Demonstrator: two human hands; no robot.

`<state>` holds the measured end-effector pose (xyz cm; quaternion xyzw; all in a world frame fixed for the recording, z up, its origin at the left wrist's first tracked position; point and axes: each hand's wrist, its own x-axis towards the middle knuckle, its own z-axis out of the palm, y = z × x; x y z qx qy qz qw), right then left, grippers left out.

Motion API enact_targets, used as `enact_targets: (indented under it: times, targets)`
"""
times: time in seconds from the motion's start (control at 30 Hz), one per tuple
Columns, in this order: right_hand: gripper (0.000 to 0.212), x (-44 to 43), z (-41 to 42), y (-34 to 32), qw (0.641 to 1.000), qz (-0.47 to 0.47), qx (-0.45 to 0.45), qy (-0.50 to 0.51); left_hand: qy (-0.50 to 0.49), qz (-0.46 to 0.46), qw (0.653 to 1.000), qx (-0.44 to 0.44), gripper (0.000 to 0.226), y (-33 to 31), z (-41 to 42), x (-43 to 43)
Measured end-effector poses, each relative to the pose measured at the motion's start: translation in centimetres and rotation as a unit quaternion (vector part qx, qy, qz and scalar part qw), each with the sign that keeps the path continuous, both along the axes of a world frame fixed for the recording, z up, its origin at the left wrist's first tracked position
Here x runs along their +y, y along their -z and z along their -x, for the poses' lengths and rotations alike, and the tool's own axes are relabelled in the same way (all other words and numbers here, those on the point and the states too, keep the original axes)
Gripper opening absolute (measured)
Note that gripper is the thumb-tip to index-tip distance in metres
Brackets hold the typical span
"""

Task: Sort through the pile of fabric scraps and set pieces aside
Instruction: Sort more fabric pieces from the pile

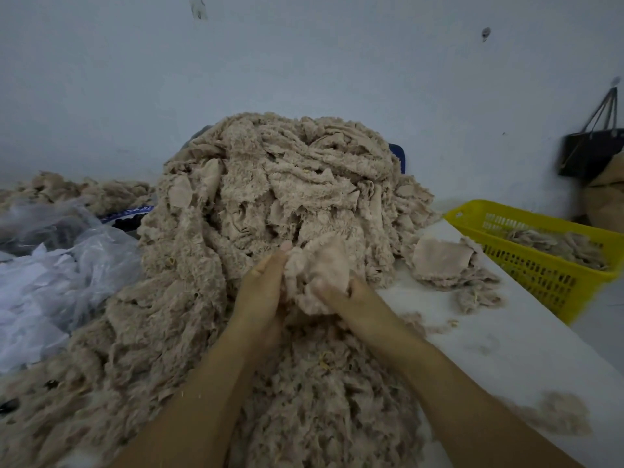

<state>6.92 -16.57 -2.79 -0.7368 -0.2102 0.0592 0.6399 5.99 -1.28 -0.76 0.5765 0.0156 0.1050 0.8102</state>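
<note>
- The fabric scrap (320, 265), beige and fuzzy, is held between the 2 hands at the front slope of the pile of fabric scraps (256, 184).
- Left hand (260, 288): fingers (282, 253) straight and pressed together, laid along the scrap's left edge. The thumb is hidden, so a pinch cannot be confirmed.
- Right hand (342, 297): fingers curled into the scrap's lower right edge, gripping it.
- A small stack of scraps (442, 260) lies on the white table (506, 349), beside the yellow basket (547, 282).

a textile workroom. a big heap of plush scraps (270, 204) covers a white table (506, 349) by a bare wall (304, 62). a yellow crate (540, 258) holds more.
</note>
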Motion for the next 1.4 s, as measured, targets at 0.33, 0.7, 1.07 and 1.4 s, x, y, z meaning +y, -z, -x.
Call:
enact_targets:
  times: [0.33,0.7,1.07,1.4]
  targets:
    - [0.023,0.6,0.5,-0.5,0.988,-0.125,-0.071,-0.05,0.067,-0.017,0.998,-0.004,0.033,0.3,0.3,-0.1]
    - [0.04,-2.3,-1.4,-1.9,0.902,-0.405,0.098,0.116,-0.024,-0.003,0.999,0.023,0.044,0.6,-0.5,0.1]
    - [0.032,-1.2,-3.2,2.3,0.897,0.387,-0.086,0.197,0.144,-0.433,0.89,0.001,0.05,3.5,-0.2,-1.0]
    - [0.037,1.2,1.4,-0.8,0.983,0.104,-0.151,0.016,0.093,-0.055,0.989,0.102,0.048,2.2,-0.6,-0.1]
